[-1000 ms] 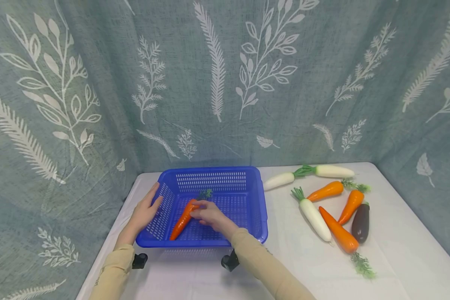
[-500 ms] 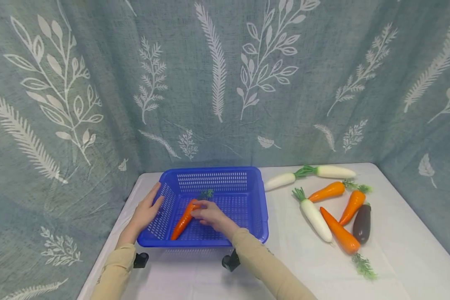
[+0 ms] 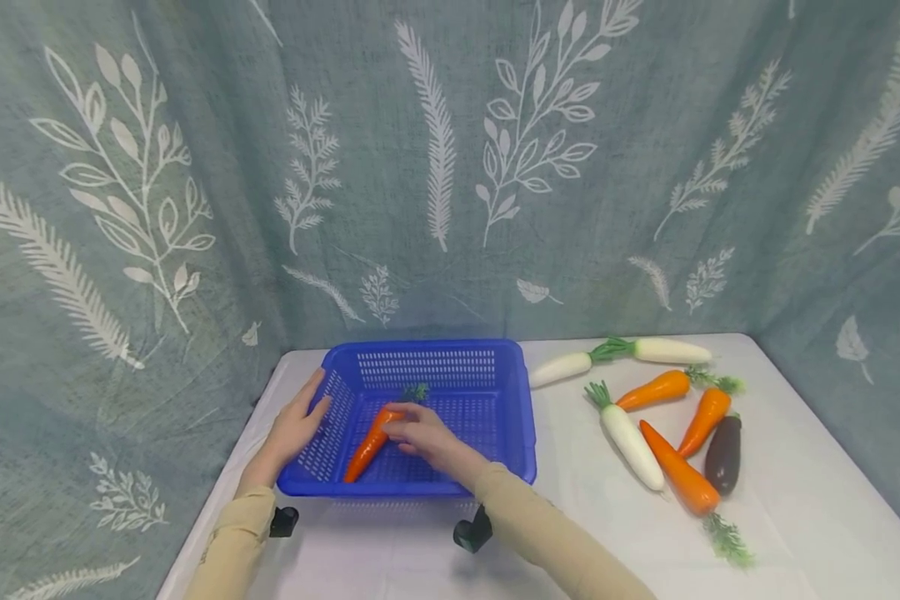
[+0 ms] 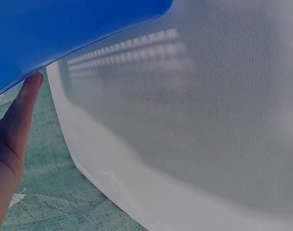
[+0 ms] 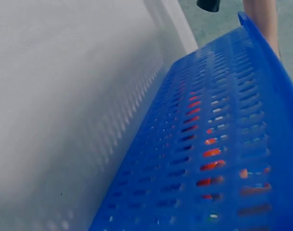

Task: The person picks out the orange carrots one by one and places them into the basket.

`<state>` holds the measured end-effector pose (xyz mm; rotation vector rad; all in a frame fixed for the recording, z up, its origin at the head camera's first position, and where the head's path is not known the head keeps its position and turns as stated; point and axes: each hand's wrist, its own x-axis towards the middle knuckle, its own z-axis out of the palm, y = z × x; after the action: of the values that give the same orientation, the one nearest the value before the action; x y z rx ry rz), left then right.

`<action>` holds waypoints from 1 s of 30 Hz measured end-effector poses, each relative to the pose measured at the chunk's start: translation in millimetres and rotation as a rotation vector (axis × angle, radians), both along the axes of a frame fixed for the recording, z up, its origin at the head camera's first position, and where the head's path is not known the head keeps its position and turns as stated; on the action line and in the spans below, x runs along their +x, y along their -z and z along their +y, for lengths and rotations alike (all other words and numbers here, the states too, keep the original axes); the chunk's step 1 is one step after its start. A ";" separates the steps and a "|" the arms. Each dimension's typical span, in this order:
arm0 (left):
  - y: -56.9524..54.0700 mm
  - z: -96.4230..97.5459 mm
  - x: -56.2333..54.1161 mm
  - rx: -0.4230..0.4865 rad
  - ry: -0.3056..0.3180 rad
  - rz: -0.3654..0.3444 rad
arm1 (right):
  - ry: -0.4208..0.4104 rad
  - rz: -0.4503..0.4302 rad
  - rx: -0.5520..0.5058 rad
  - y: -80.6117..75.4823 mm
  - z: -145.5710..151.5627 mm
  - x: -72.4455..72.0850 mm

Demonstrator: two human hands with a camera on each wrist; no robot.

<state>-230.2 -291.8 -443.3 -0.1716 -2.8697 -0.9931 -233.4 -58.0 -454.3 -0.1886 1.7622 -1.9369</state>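
Down at the front of the desk, white and finely grained, two beige sleeves frame the scene, a black wrist mount showing by each. Next up, the blue basket: stiff, glossy plastic, walls and floor pierced with rows of slots, broad smooth rim. At its left side, the left hand lies along the wall, fingers nearly straight, thumb spread, touching the rim and clutching nothing. And inside, there's the action! The right hand pinches the red-orange carrot, fingers bent against its thick end, just short of the feathery green top. It lies slantwise, shiny and tapering, tip toward the near-left corner. From the right wrist, only orange glimpses through the slots; the grip itself is hidden there.

So where do we stand? One vegetable in the basket, I'd judge down on the floor of it but not yet let go; seven lie outside, untouched. Nearest, a long orange carrot, a white radish and a dark, glossy eggplant; beyond, two shorter carrots with frilly tops; farthest, two pale radishes meeting leaf to leaf. Behind it all hangs the grey-green curtain, woven, printed with white sprigs.
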 end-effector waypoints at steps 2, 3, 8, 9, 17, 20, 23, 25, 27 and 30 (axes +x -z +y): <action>0.1 -0.4 -0.1 0.000 -0.004 -0.007 | -0.003 -0.001 -0.007 -2.3 3.8 0.0; -0.2 -0.4 0.1 0.000 -0.005 -0.009 | -0.004 -0.002 -0.013 -3.4 5.9 -0.4; -2.1 0.0 0.8 -0.003 0.003 -0.005 | -0.026 0.010 -0.016 -8.5 19.6 -3.3; -2.4 0.2 0.9 -0.003 0.004 -0.006 | -0.031 0.020 -0.015 -9.1 22.5 -3.7; -1.7 0.0 0.4 -0.010 0.004 -0.011 | -0.089 0.073 -0.016 -16.4 45.8 -2.8; -1.5 -0.2 0.3 -0.009 0.005 -0.008 | -0.115 0.097 -0.015 -17.8 55.0 -2.5; -0.6 -0.7 -0.1 -0.007 0.010 -0.004 | -0.148 0.124 -0.012 -18.8 65.3 -3.2; -0.1 -0.8 -0.5 -0.001 0.013 -0.005 | -0.159 0.152 0.004 -19.5 72.2 -4.2; 0.6 -0.9 -1.2 -0.002 0.017 -0.006 | -0.164 0.166 0.011 -21.1 78.7 -5.2; 1.3 -1.2 -2.3 0.001 0.015 -0.008 | -0.167 0.200 0.030 -24.0 86.8 -6.7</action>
<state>-232.5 -293.1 -444.6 -0.1902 -2.8791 -0.9995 -240.1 28.8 -430.3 -0.5179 1.8355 -1.8238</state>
